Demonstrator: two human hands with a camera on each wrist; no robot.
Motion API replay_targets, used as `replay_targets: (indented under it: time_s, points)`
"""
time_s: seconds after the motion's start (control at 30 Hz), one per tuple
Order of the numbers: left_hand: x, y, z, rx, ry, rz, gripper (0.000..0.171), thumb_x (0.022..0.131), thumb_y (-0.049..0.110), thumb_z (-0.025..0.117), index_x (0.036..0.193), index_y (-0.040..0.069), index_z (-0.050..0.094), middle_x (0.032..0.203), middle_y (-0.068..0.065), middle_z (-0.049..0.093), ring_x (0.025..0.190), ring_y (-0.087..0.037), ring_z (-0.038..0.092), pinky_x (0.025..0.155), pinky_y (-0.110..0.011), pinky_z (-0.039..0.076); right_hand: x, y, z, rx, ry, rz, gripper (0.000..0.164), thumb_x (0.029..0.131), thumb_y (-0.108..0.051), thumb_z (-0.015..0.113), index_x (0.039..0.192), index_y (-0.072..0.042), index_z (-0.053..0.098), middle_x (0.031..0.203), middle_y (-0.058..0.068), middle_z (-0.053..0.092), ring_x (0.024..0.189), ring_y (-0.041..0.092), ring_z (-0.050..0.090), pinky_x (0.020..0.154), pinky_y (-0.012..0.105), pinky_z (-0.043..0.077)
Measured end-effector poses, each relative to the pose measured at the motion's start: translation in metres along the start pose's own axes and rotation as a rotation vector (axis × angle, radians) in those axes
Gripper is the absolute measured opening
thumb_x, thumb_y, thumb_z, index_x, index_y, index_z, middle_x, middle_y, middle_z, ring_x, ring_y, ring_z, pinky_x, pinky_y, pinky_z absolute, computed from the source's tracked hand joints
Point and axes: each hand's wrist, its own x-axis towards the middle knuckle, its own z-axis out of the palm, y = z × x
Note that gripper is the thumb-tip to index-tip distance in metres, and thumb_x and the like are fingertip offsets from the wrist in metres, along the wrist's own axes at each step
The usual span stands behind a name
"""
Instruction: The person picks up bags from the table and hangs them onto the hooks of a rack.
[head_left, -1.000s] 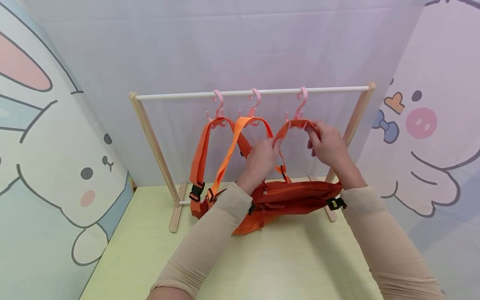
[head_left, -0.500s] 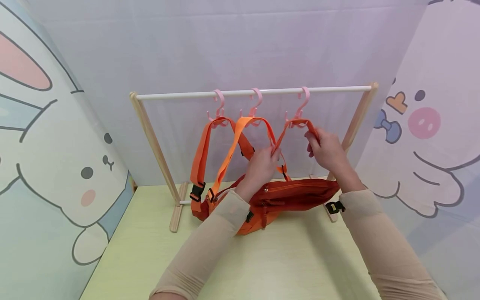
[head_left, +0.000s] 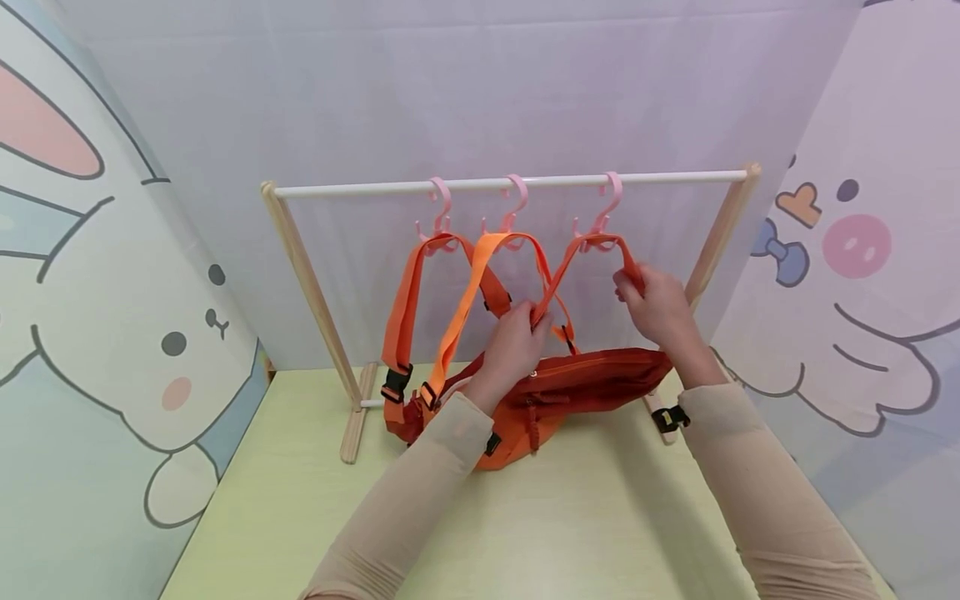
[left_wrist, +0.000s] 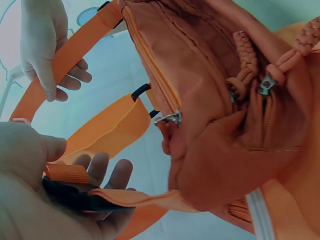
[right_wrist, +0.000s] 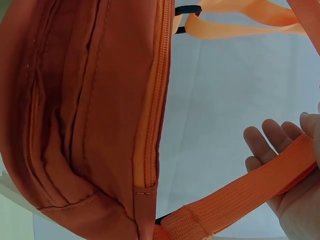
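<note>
An orange-red waist bag [head_left: 592,382] hangs by its strap [head_left: 576,250] from the right-hand pink hook [head_left: 602,218]. My left hand [head_left: 513,346] grips the left side of that strap below the hook; the left wrist view shows a black buckle [left_wrist: 80,197] in its palm. On the strap's other side, my right hand [head_left: 660,307] holds the webbing between thumb and curled fingers. Two more strap loops hang on the neighbouring hooks: a dark orange strap [head_left: 405,304] at left and a bright orange strap [head_left: 468,296] in the middle. My left arm partly covers the bags.
The hooks hang on a white rod [head_left: 337,190] between wooden rack posts [head_left: 307,287]. The rack's feet stand on a pale yellow-green table [head_left: 570,517]. A grey-white backdrop [head_left: 480,100] rises close behind, and cartoon-printed panels [head_left: 112,275] close in both sides.
My left hand has slid down the strap, and my right hand has moved slightly down and outward. The strap now hangs in a narrower arch from its hook, and the bag has tilted a little.
</note>
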Motion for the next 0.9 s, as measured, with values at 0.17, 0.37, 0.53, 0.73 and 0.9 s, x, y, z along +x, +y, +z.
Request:
replay_targets:
  time_s: [0.17, 0.37, 0.53, 0.73, 0.9]
  points:
    - [-0.003, -0.005, 0.002, -0.032, 0.007, -0.023, 0.023, 0.11, 0.033, 0.061, 0.118, 0.012, 0.061, 0.082, -0.005, 0.057, 0.055, -0.024, 0.053, 0.051, -0.034, 0.044, -0.002, 0.004, 0.001, -0.015, 0.012, -0.007, 0.031, 0.11, -0.026, 0.06, 0.123, 0.001, 0.069, 0.102, 0.022, 0.073, 0.085, 0.036, 0.061, 0.073, 0.049, 0.052]
    - [-0.008, -0.007, 0.003, -0.074, 0.008, -0.041, 0.041, 0.108, 0.033, 0.064, 0.14, 0.01, 0.055, 0.092, -0.002, 0.061, 0.062, -0.019, 0.059, 0.056, -0.034, 0.05, -0.004, 0.007, 0.001, -0.029, 0.028, -0.012, 0.035, 0.11, -0.025, 0.061, 0.13, 0.002, 0.068, 0.103, 0.025, 0.071, 0.086, 0.039, 0.059, 0.076, 0.053, 0.053]
    - [-0.012, -0.012, 0.003, -0.074, 0.026, -0.021, 0.051, 0.107, 0.034, 0.067, 0.148, 0.008, 0.052, 0.101, -0.001, 0.061, 0.072, -0.015, 0.061, 0.065, -0.033, 0.052, -0.005, 0.011, 0.002, -0.003, 0.031, 0.011, 0.034, 0.108, -0.023, 0.063, 0.132, 0.002, 0.065, 0.114, 0.026, 0.07, 0.095, 0.042, 0.063, 0.085, 0.06, 0.057]
    - [-0.016, -0.019, 0.003, -0.036, 0.052, -0.002, 0.058, 0.105, 0.036, 0.07, 0.151, 0.008, 0.05, 0.106, -0.006, 0.062, 0.078, -0.018, 0.059, 0.071, -0.036, 0.053, -0.007, 0.014, 0.002, 0.0, 0.036, 0.024, 0.039, 0.108, -0.023, 0.063, 0.136, 0.003, 0.06, 0.118, 0.027, 0.067, 0.099, 0.044, 0.061, 0.086, 0.061, 0.055]
    - [-0.021, -0.02, 0.002, -0.016, 0.058, -0.002, 0.061, 0.103, 0.034, 0.073, 0.153, 0.008, 0.048, 0.114, -0.004, 0.06, 0.09, -0.019, 0.061, 0.082, -0.04, 0.057, -0.01, 0.018, 0.002, -0.012, 0.031, 0.042, 0.048, 0.108, -0.027, 0.062, 0.146, 0.001, 0.054, 0.116, 0.027, 0.064, 0.098, 0.045, 0.057, 0.083, 0.059, 0.051]
